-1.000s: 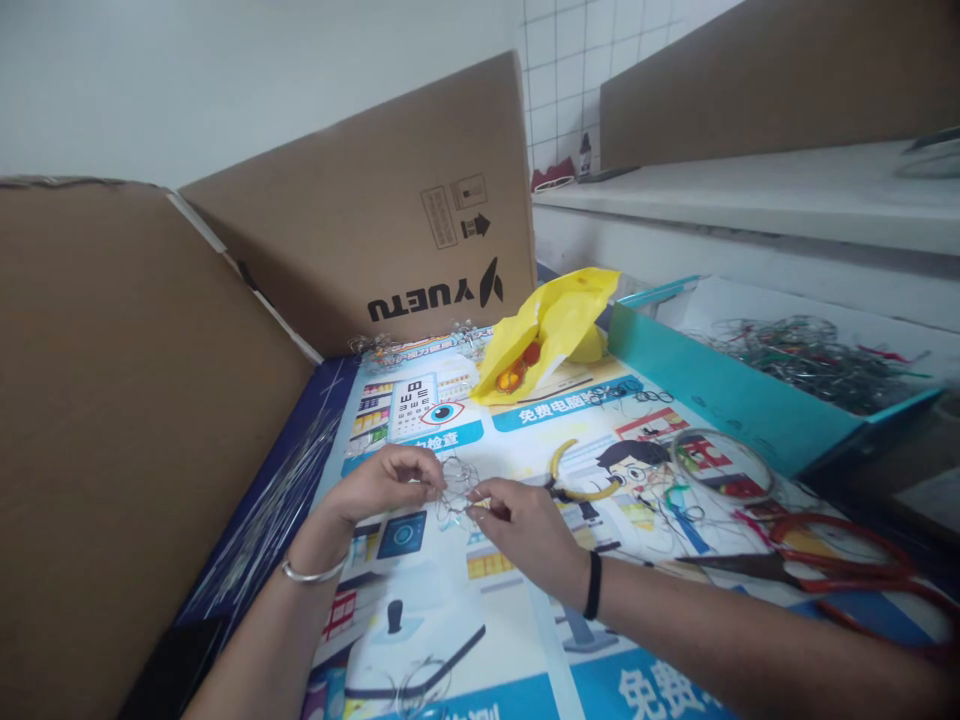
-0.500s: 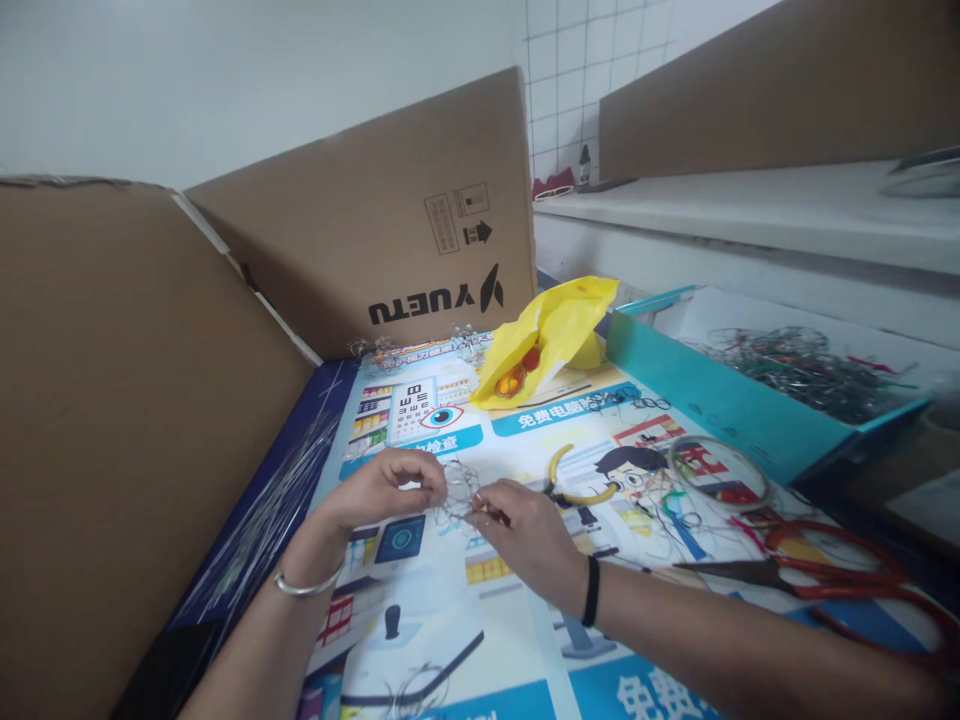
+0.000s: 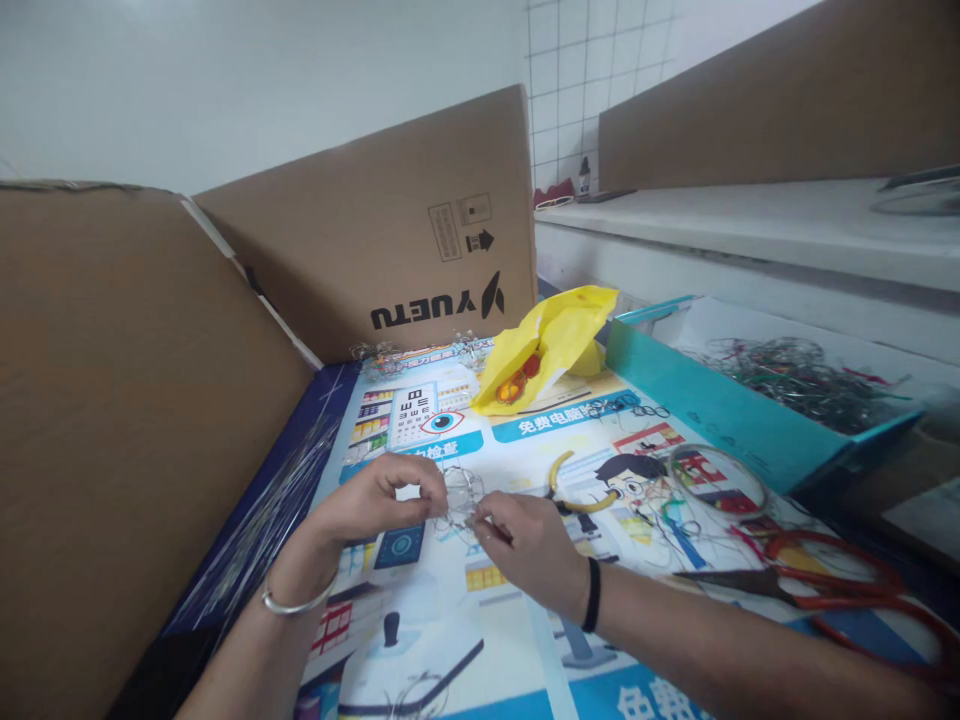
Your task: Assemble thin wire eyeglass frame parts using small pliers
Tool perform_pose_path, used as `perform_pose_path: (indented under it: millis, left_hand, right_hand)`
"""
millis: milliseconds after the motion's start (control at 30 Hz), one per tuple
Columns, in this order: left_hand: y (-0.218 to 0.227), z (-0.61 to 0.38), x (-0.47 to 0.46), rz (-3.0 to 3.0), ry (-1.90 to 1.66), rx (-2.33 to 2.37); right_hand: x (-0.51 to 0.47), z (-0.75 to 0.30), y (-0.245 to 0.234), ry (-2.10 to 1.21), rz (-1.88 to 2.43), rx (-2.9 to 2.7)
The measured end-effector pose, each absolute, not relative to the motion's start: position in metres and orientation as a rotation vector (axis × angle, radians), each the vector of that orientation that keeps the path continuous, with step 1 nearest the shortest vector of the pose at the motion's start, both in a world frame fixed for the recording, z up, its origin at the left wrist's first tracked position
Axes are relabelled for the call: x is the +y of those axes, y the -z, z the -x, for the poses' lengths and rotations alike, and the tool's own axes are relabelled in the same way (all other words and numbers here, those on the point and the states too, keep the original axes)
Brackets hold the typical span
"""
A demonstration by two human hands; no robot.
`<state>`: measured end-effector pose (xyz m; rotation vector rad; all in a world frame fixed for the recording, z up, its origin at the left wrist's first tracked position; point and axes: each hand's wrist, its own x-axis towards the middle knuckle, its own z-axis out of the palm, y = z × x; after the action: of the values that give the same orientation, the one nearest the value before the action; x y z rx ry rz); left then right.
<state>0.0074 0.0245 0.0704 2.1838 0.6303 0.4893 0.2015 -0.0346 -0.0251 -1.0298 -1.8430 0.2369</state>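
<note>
Head view: pinching looped wire at both sides

Holding it between the left hand and right hand, using a narrow fingertip grip on each side, over the printed sheet. Working left of the yellow-handled pliers, with red-handled scissors and a teal box farther right. Possibly risking a slip or bent loop by pinching too lightly or pulling unevenly.
</note>
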Motion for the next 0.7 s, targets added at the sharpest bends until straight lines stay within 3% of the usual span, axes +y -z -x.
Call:
perform_pose_path:
  millis: [700]
  left_hand:
    - [-0.0744,-0.0049,0.0226,-2.229,-0.57,0.628]
  right_hand:
    - [-0.0318,-0.2061,0.0184,-0.124,0.945,-1.912]
